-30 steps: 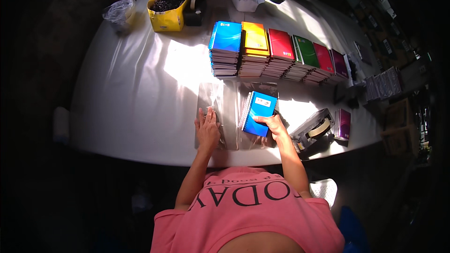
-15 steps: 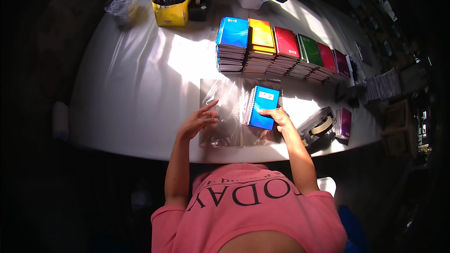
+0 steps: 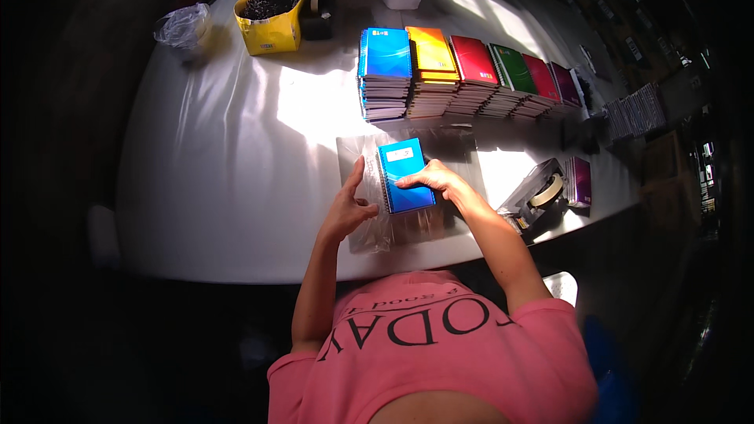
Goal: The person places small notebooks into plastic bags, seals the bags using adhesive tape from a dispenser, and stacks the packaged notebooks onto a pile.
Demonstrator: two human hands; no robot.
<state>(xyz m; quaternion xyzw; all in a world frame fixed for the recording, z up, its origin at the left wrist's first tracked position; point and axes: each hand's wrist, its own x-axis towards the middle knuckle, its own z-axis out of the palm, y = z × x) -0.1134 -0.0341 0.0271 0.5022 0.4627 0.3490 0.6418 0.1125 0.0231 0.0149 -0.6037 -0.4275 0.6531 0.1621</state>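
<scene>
My right hand (image 3: 437, 179) grips a blue spiral notebook (image 3: 407, 159) by its right side, with the thumb across the blue cover; whether more notebooks lie beneath it I cannot tell. A white label sits near the top of that cover. Close to the spiral edge, my left hand (image 3: 349, 206) is open, thumb and fingers apart, over a clear plastic sheet (image 3: 365, 237). This sheet spreads under the notebook on the white-covered table (image 3: 228, 212).
Beyond the sheet stands a row of notebook stacks: blue (image 3: 386, 55), yellow (image 3: 430, 51), red (image 3: 473, 61), green (image 3: 512, 71) and purple (image 3: 565, 85). A tape dispenser (image 3: 542, 192) and purple notebooks (image 3: 580, 180) lie at right. A yellow container (image 3: 269, 31) with dark bits stands far left.
My right hand has brought the blue notebook leftward to the middle of the plastic sheet. My left hand has moved right, close to its spiral edge. The view has shifted slightly.
</scene>
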